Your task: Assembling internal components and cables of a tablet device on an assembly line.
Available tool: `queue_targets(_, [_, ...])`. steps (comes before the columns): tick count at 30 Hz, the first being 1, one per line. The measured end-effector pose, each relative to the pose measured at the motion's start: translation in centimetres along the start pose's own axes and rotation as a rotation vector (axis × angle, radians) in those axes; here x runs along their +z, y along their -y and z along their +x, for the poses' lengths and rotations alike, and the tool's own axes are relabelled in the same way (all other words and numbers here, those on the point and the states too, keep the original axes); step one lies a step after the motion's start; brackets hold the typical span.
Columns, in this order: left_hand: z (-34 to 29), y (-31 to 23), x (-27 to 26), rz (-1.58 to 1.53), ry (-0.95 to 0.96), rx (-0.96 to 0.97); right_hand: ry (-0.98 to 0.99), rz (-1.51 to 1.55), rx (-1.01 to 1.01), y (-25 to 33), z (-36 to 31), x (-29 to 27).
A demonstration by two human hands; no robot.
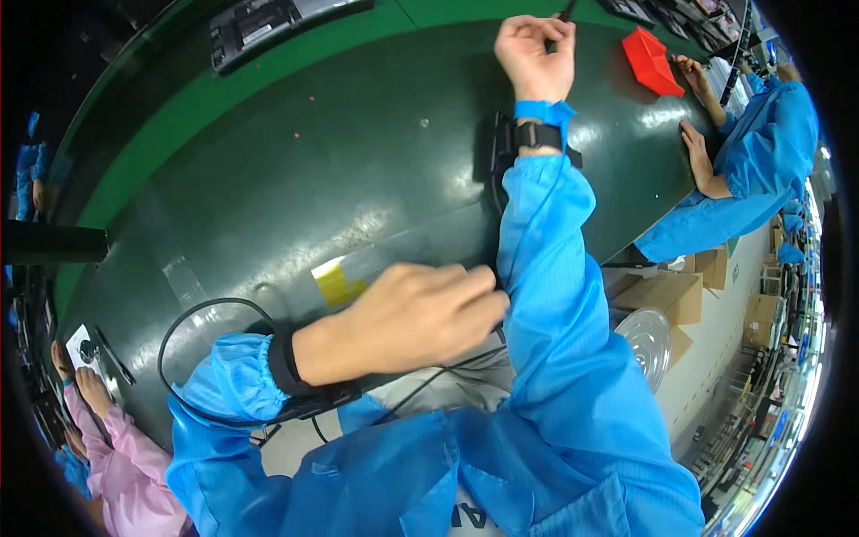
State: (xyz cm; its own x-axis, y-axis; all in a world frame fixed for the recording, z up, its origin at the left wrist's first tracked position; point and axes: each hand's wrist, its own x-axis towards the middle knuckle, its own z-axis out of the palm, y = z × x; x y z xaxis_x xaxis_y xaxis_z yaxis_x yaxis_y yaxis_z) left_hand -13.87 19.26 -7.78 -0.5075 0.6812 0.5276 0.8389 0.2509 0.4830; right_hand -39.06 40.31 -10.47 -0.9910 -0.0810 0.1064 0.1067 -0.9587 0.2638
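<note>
My right hand (535, 58) reaches far out over the dark green table (268, 206), fingers curled in a pinch. Between them is the end of a thin dark tool (567, 11), mostly cut off by the upper edge of the view. A blue band (541, 110) and a black strap with a device (537, 135) circle that wrist. Close to my body, my left hand (407, 318) is closed and somewhat blurred, its fingertips against or just beside my right sleeve (546, 224). Whatever those fingers hold, if anything, is hidden. A black cable (199, 309) loops around my left wrist.
A red angular tray (651, 63) lies at far right, near a blue-sleeved co-worker's hands (702, 161). Dark electronic housings (268, 34) stand along the far edge. Yellow tape (336, 283) marks the table. At left, a pink-sleeved person (116, 438) works over a white sheet (80, 345).
</note>
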Motion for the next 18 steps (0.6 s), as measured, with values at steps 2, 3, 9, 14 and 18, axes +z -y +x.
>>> queue_targets(2, [-0.1, -1.0, 0.8, 0.057, 0.072, 0.059, -0.029, 0.118, -0.097, 3.3, 1.2, -0.8])
queue_targets(3, [-0.2, -1.2, 1.2, 0.091, 0.084, 0.079, -0.039, 0.118, -0.101, 4.7, 2.0, -1.3])
queue_targets(9, [1.5, -2.7, 4.2, -0.032, 0.022, -0.126, 0.154, -0.011, -0.210, 8.2, 5.3, -2.6])
queue_targets(14, [2.2, -4.1, 6.4, -0.087, -0.090, 0.011, -0.037, 0.134, -0.087, 11.4, 6.2, -1.8])
queue_targets(18, [2.7, -6.6, 7.1, -0.405, -0.104, -0.021, 0.099, 0.016, -0.156, 10.7, 7.0, -2.2])
